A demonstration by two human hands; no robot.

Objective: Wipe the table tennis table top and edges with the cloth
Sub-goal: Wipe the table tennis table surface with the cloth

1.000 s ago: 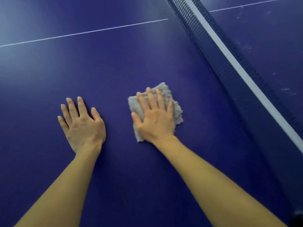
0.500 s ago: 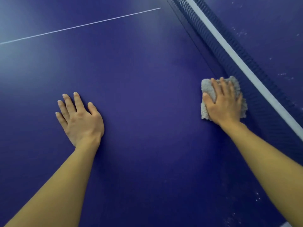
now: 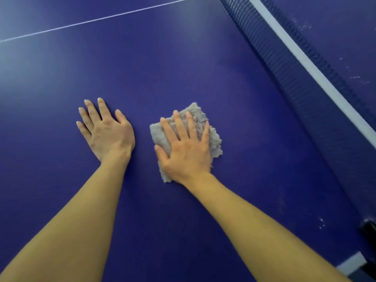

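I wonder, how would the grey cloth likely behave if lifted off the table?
The cloth looks fluffy and folded, so it would probably flop and unfold. It seems light, lying flat under the right hand. Its frayed nap likely grips, not slips.

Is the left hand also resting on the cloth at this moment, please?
No, the left hand lies flat on the bare table top, apart from the cloth under the right hand.

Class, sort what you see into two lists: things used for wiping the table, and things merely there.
In use:
cloth
right hand, pressing flat on the cloth
table top

Merely there:
net
white line
left hand, resting flat on the table top
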